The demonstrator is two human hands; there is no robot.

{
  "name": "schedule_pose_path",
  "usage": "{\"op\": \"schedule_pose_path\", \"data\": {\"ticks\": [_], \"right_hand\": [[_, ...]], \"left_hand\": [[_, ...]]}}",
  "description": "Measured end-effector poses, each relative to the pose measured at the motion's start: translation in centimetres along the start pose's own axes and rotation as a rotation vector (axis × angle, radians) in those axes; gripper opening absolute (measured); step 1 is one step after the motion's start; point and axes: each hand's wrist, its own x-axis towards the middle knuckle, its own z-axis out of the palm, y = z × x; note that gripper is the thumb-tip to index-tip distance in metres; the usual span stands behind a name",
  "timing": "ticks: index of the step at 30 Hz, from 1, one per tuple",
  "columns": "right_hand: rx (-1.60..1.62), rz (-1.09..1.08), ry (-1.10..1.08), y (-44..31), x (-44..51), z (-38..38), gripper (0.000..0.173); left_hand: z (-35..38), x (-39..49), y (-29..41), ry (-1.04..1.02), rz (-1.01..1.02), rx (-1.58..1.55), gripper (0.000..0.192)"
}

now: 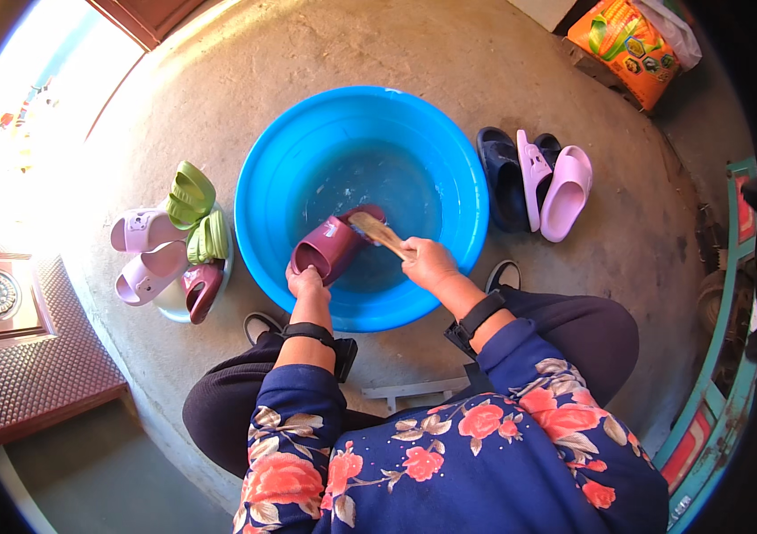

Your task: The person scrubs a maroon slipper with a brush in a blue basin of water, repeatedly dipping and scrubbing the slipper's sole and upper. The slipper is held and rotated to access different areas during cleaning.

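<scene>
A large blue plastic basin (271, 153) stands on the floor between my feet, with cloudy water (411, 180) in its bottom. Over the water, my left hand (309, 283) grips a maroon slide sandal (331, 248) by its near, open-toe end. The sandal tilts away from me, its far end low in the basin. My right hand (430, 263) is closed around the handle of a wooden scrub brush (381, 233). The brush head lies against the sandal just beyond the strap; its bristles are mostly hidden beneath the wood.
Left of the basin, pink slides (154, 270), green slides (191, 193) and a maroon slide (203, 290) rest on and around a pale basin (228, 233). Dark slides (505, 180) and pink slides (568, 193) lie right. An orange sack (625, 50) stands far right; a teal metal frame (712, 374) borders the right.
</scene>
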Motion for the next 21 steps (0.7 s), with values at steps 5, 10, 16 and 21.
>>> {"op": "schedule_pose_path", "data": {"ticks": [5, 10, 16, 21], "right_hand": [[-0.114, 0.048, 0.080, 0.3, 0.5, -1.0, 0.021], [-0.055, 0.004, -0.006, -2.4, -1.3, 0.4, 0.024], [-0.150, 0.094, -0.029, -0.9, -0.6, 0.0, 0.025], [-0.111, 0.059, 0.028, -0.2, -0.1, 0.0, 0.022]], "left_hand": [[-0.1, -0.5, 0.2, -0.016, -0.012, -0.022, 0.047], [0.1, 0.0, -0.2, 0.027, 0.041, 0.000, 0.046], [-0.2, 0.8, -0.6, -0.018, 0.019, -0.055, 0.047], [-0.4, 0.2, -0.2, -0.103, -0.031, -0.106, 0.049]]}}
